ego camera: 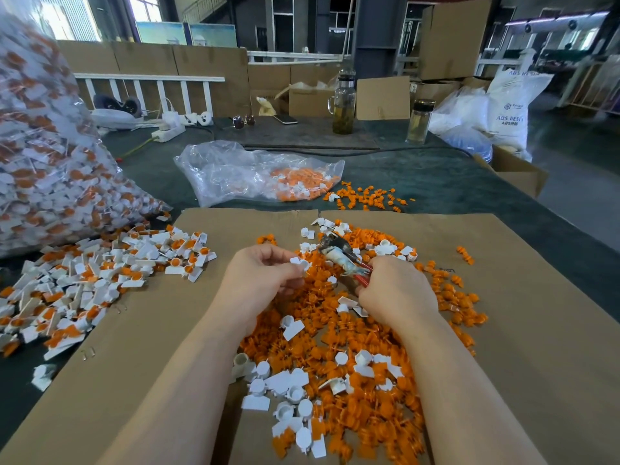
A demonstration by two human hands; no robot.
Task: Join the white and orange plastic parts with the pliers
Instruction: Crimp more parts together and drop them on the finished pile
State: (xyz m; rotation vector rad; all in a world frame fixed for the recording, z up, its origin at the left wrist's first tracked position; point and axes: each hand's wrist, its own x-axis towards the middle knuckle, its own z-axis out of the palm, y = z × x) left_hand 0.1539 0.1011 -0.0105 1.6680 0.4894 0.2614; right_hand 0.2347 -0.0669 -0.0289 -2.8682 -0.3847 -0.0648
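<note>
My left hand (265,280) pinches a small white plastic part (299,263) between thumb and fingertips, above the middle of the cardboard. My right hand (396,290) grips the red handles of the pliers (342,258), whose taped jaws point up and left, just right of the white part. Under both hands lies a heap of loose orange parts (352,350) mixed with white parts (288,387). A pile of joined white and orange pieces (100,280) lies at the left.
A flat cardboard sheet (520,330) covers the dark table. A big clear bag of joined pieces (43,156) stands at far left. A half-empty plastic bag (255,176) lies behind the cardboard. Two glass bottles (344,109), a phone and boxes stand further back.
</note>
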